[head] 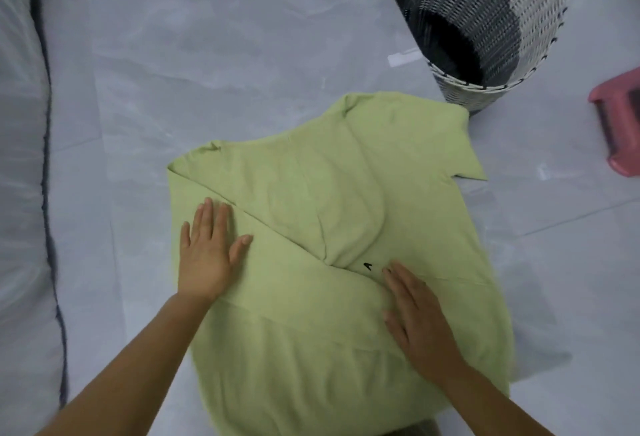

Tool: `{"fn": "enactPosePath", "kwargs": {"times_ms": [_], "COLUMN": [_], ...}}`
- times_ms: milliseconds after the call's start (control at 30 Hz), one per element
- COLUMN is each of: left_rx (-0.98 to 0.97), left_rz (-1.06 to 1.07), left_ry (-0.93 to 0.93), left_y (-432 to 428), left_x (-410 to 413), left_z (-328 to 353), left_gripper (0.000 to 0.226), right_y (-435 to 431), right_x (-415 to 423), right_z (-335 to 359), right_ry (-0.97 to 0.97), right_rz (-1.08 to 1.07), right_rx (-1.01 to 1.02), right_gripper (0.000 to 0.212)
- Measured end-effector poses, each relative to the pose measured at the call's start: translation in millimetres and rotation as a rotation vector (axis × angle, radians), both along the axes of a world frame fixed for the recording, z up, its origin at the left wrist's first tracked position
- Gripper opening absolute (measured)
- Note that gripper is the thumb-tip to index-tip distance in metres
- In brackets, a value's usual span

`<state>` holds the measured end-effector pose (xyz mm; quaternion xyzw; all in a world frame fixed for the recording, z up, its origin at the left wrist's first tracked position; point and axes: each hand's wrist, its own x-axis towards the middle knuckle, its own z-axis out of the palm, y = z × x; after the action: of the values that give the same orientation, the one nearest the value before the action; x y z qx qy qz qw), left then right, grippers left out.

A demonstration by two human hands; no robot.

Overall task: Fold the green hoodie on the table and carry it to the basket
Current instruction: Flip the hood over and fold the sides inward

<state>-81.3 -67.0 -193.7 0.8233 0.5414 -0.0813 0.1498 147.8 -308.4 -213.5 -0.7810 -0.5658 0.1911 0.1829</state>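
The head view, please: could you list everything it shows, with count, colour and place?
green hoodie: one, light green, partly folded, spread flat in the centre on the grey surface.
basket: one, woven white and black, upper right, just beyond the hoodie's far corner.
pink object: one, pink, right edge, partly cut off; cannot tell what it is.
white bedding: one mass, white with dark edging, along the left edge.
white tag: one, small, on the surface left of the basket.
left hand: flat, open, on the hoodie's left side.
right hand: flat, open, on the hoodie's middle-right.
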Motion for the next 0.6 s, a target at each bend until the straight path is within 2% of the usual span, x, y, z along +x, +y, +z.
{"fn": "enactPosePath", "kwargs": {"times_ms": [67,133,200,233,300,433,600], "left_rx": [-0.002,-0.008,0.011,0.028,0.057,0.056,0.104], "left_rz": [-0.075,-0.196,-0.263,-0.260,-0.235,-0.244,-0.275], "left_ry": [-0.096,-0.133,-0.119,-0.105,-0.071,0.001,0.030], "left_y": [-38.4,-76.5,-99.8,-104.8,-106.4,-106.1,-112.6], "left_x": [24.1,52.9,84.4,99.0,122.1,136.0,139.2], "left_z": [9.1,9.4,5.6,2.7,-4.5,-31.4,-45.8], "left_gripper": [0.088,0.071,0.062,0.061,0.064,0.070,0.073], "right_y": [-0.3,-0.2,2.4,5.8,13.7,32.2,71.8], "right_x": [36.2,85.3,133.4,155.2,190.8,225.9,232.6], "right_z": [12.7,24.8,34.5,39.0,43.7,27.8,4.7], "right_ry": [0.086,0.255,0.402,0.399,0.408,0.618,0.826], "right_rz": [-0.264,-0.596,-0.811,-0.856,-0.923,-1.066,-1.042], "right_rx": [0.105,0.129,0.124,0.107,0.032,-0.258,-0.425], "right_gripper": [0.059,0.060,0.034,0.023,0.034,0.058,0.062]}}
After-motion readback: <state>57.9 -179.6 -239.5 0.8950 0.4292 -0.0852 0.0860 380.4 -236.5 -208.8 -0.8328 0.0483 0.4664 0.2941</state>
